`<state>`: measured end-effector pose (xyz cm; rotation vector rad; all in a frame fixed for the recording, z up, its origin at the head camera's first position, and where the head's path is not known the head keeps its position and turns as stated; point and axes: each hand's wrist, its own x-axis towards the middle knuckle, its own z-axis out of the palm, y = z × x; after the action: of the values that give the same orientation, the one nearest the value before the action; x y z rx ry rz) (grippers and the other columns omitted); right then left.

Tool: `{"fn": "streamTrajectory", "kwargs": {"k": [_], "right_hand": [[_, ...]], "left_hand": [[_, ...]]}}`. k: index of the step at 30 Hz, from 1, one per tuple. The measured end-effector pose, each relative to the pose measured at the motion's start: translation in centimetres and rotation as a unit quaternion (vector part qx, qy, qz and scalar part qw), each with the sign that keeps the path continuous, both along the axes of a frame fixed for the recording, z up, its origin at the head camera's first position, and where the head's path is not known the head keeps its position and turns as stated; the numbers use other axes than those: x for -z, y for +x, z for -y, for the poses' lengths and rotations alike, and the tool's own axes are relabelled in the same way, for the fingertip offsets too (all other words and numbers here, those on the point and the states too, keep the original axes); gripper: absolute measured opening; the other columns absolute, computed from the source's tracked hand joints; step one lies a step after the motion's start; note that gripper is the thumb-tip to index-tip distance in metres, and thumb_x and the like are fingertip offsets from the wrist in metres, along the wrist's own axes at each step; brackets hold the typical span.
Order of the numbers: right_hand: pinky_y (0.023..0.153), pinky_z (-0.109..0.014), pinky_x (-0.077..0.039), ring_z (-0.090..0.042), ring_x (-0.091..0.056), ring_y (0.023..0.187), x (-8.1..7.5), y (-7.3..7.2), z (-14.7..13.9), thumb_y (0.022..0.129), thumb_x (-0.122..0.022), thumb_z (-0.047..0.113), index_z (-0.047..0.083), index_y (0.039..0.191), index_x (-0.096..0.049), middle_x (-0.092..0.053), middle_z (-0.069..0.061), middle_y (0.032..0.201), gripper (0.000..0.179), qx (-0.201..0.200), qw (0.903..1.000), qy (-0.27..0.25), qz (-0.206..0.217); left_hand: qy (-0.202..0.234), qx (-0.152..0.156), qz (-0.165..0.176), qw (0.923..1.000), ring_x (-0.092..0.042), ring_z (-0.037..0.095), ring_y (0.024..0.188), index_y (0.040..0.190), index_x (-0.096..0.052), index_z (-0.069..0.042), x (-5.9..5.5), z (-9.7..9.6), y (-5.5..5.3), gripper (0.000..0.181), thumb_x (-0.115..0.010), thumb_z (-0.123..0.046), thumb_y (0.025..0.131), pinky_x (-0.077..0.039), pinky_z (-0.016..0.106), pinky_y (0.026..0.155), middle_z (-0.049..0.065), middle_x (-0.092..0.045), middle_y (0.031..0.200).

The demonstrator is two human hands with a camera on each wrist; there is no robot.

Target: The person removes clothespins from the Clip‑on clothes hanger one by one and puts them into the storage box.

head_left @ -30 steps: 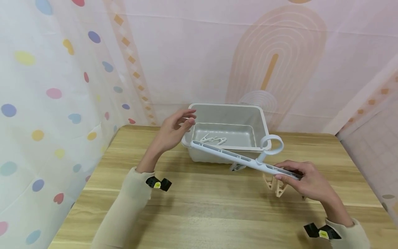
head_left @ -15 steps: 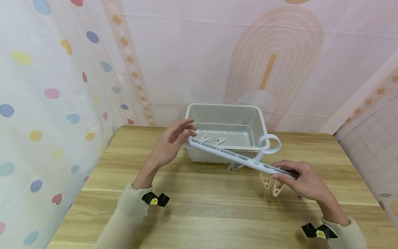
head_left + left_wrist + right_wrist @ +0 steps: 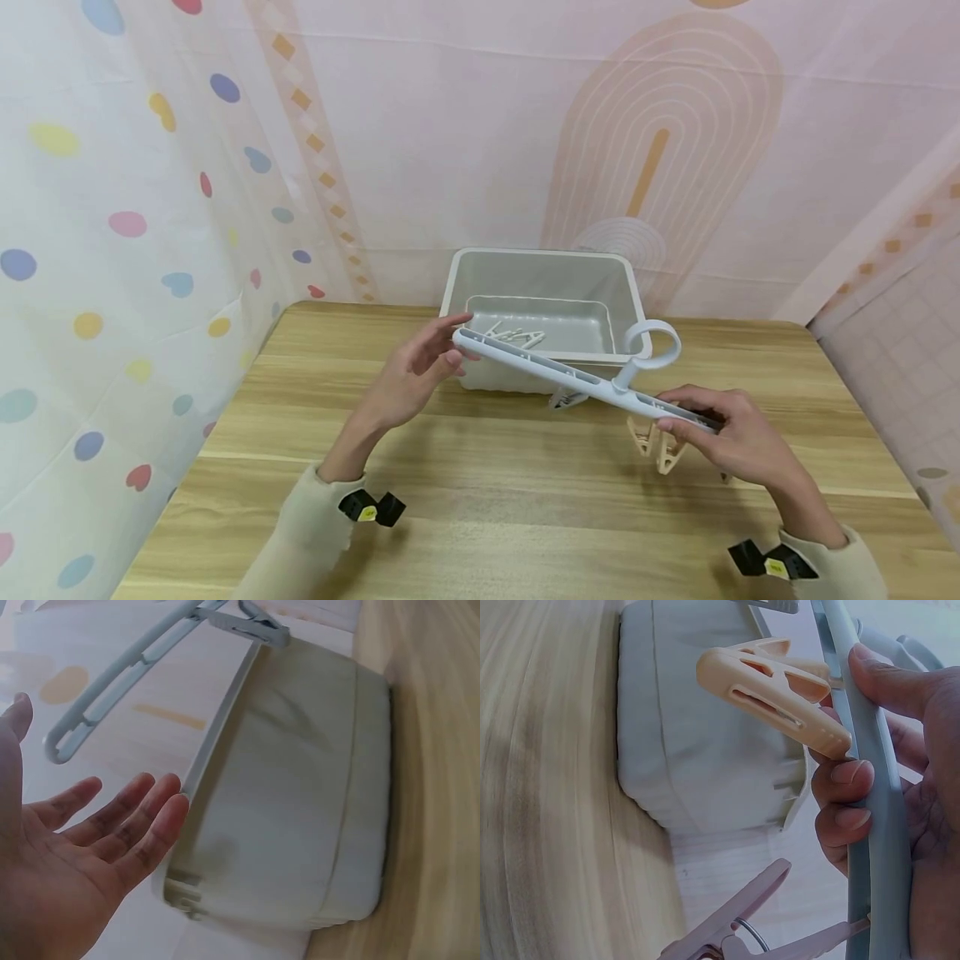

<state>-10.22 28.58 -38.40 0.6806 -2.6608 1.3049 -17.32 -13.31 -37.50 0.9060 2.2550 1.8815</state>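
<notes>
My right hand point(image 3: 746, 437) grips the right part of a pale blue clip hanger point(image 3: 540, 367), a long slotted bar with an open loop hook point(image 3: 660, 362) on top. Its thumb and fingers wrap the bar in the right wrist view. Peach clips point(image 3: 772, 697) hang beneath the bar by that hand, and a dusty-pink clip point(image 3: 757, 922) hangs farther along. A grey clip point(image 3: 247, 628) hangs near the middle. My left hand point(image 3: 408, 371) is beside the bar's left end, fingers spread and relaxed; in the left wrist view a gap separates it from the bar.
A grey plastic bin point(image 3: 551, 260) stands behind the hanger on the wooden table point(image 3: 480, 517), against a patterned curtain point(image 3: 450, 125). Several white clips point(image 3: 515, 336) lie inside the bin. Polka-dotted fabric point(image 3: 150, 275) borders the table's left side.
My left hand has come down and toward me, from above the bin's left rim to beside the bar's left end. The right hand and hanger have stayed nearly still.
</notes>
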Motion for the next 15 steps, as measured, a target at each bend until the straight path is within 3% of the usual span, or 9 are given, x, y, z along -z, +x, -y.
{"fn": "streamTrajectory", "kwargs": {"k": [3, 5, 15], "right_hand": [[0.043, -0.024, -0.037, 0.0, -0.045, 0.052, 0.0, 0.0, 0.1, 0.09, -0.077, 0.003, 0.014, 0.112, -0.075, -0.067, 0.006, 0.07, 0.025, -0.004, 1.0, -0.005, -0.003], [0.043, -0.024, -0.038, 0.0, -0.045, 0.052, -0.1, 0.0, 0.1, 0.09, -0.076, 0.002, 0.014, 0.112, -0.075, -0.066, 0.006, 0.07, 0.025, -0.007, 0.9999, -0.007, -0.006], [0.044, -0.023, -0.037, 0.001, -0.045, 0.052, -0.4, 0.0, 0.4, 0.089, -0.078, 0.001, 0.014, 0.111, -0.075, -0.067, 0.008, 0.07, 0.026, -0.006, 0.9998, -0.005, -0.018]], "left_hand": [[0.0, 0.011, -0.006, 0.9999, -0.063, 0.043, 0.115, 0.154, -0.044, -0.013, 0.5, -0.1, 0.2, 0.05, -0.056, -0.028, 0.107, -0.057, 0.038, 0.091, 0.024, -0.066, 0.123], [-0.005, 0.015, -0.007, 0.9999, -0.064, 0.039, 0.114, 0.153, -0.044, -0.014, 0.8, -0.2, 0.3, 0.05, -0.056, -0.03, 0.107, -0.057, 0.036, 0.09, 0.026, -0.066, 0.121], [-0.014, 0.037, 0.021, 0.999, -0.062, 0.043, 0.12, 0.14, -0.051, -0.012, 2.1, -1.1, 1.0, 0.039, -0.056, -0.033, 0.107, -0.056, 0.041, 0.096, 0.024, -0.06, 0.135]]}}
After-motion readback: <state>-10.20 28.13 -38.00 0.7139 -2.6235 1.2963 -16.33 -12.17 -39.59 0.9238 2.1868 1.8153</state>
